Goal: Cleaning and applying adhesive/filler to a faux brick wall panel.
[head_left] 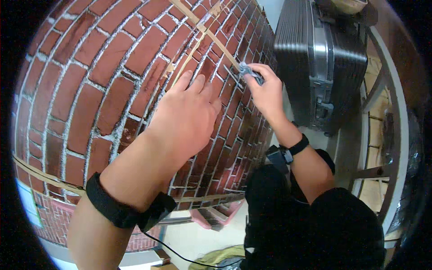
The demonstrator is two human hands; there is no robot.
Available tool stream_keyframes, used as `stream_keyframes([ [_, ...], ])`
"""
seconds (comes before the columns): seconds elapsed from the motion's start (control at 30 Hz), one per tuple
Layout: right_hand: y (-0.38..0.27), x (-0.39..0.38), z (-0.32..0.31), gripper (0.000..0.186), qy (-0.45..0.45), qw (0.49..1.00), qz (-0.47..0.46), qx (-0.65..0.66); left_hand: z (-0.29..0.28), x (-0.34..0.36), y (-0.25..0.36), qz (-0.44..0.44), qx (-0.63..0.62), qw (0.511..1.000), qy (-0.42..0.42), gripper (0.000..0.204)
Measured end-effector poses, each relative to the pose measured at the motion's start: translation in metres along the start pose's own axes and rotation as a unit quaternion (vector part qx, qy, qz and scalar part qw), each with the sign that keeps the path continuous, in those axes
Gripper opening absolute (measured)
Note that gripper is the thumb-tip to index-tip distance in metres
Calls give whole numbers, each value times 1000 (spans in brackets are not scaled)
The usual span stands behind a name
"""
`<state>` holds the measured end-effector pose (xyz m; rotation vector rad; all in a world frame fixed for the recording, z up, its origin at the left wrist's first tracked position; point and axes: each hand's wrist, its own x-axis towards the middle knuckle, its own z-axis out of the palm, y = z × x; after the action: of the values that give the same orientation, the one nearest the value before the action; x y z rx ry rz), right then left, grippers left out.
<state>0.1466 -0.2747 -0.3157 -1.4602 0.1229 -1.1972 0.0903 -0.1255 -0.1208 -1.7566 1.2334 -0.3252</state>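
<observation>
My left hand (184, 114) lies palm down on a red brick-patterned covering (110, 96), fingers stretched out. Its fingertips rest beside a tan strip (192, 53) that runs along the covering. To its right, my right hand (268, 92) pinches a small grey-blue object (247, 71) between thumb and fingers. That object looks crumpled, and a thin pale pointed part sticks out toward the left hand; its exact kind is unclear. It sits close to a second tan strip (222, 48), which crosses the first near the top. Both wrists wear black straps.
A dark ribbed suitcase (294, 58) stands upright at the right. Beyond it rises a grey metal frame (396, 117) with wooden slats. Below the covering's near edge are a pink-edged object (204, 219), a black cable (180, 258) and a yellowish-green bag (220, 257).
</observation>
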Motion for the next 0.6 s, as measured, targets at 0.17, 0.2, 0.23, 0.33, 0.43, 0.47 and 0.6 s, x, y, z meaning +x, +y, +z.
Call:
stream_keyframes([
  [0.17, 15, -17, -6, 21, -15, 1000, -3, 18, 23, 11, -12, 45, -34, 997, 50, 35],
  [0.2, 17, -18, -7, 21, -14, 1000, 1, 26, 27, 12, -11, 52, -37, 997, 47, 35],
  [0.23, 19, -20, -8, 21, -15, 999, 5, 33, 32, 12, -9, 53, -54, 997, 34, 35],
  [0.33, 12, -18, 3, 21, 15, 999, 28, 36, 40, 8, -8, 58, -82, 995, 25, 36],
  [0.43, 10, -6, 34, 22, 78, 991, 34, 100, 38, 6, -15, 61, -98, 993, 34, 36],
  [0.47, 9, -4, 47, 21, 100, 991, 18, 82, 38, 6, -18, 53, -114, 992, 22, 37],
  [0.6, 35, -6, 75, 24, 121, 990, -64, 36, 51, 25, -22, 53, -115, 992, 25, 41],
])
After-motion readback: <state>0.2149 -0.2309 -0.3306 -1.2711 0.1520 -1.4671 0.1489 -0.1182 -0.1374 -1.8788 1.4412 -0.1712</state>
